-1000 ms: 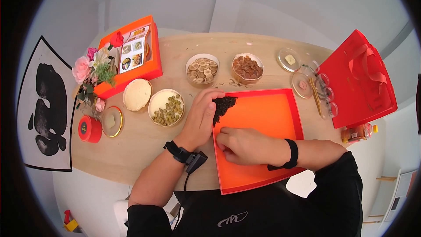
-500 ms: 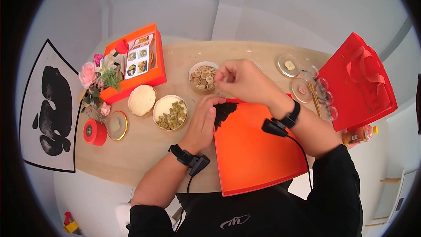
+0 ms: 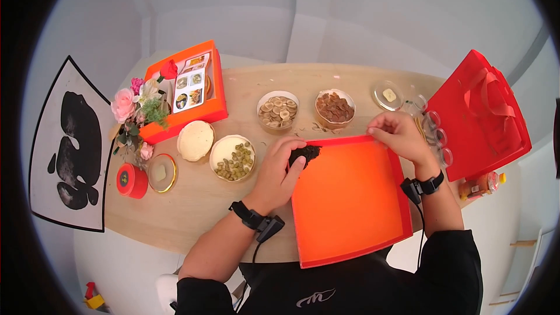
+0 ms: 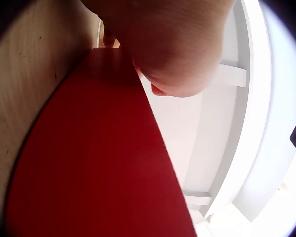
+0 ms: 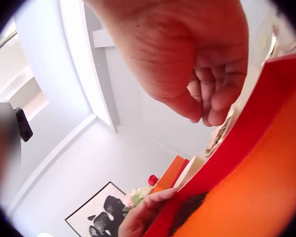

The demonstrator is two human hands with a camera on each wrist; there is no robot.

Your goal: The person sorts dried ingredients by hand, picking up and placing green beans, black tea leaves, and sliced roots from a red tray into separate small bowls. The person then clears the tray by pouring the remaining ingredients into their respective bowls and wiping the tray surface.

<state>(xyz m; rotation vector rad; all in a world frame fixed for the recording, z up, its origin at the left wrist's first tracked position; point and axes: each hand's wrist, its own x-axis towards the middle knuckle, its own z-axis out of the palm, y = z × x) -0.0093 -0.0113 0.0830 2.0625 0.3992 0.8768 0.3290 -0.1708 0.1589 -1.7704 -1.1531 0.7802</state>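
Note:
A shallow red box lid or tray (image 3: 353,216) with an orange inside lies at the table's front edge. My left hand (image 3: 275,178) holds its far left corner, fingers over the rim and thumb on the inner side. Dark, dry, leaf-like shreds (image 3: 307,154) lie heaped in that corner, partly covered by the fingers. Above the far right corner hovers my right hand (image 3: 402,137), fingers curled and thumb tip close to them. Nothing shows between those fingertips in the right wrist view. The left wrist view shows the tray's red outer wall (image 4: 93,148) on the wood.
Beyond the tray stand bowls of dried slices (image 3: 277,111) and brown pieces (image 3: 335,108). On the left are a bowl of green buds (image 3: 234,161), flowers (image 3: 123,105) and an orange box (image 3: 219,90). A red gift bag (image 3: 478,122) and small jars (image 3: 437,137) stand right.
My right hand has risen out of the tray, passed over its far side near the bowls, and moved right to the far right corner. The left hand stays at its corner.

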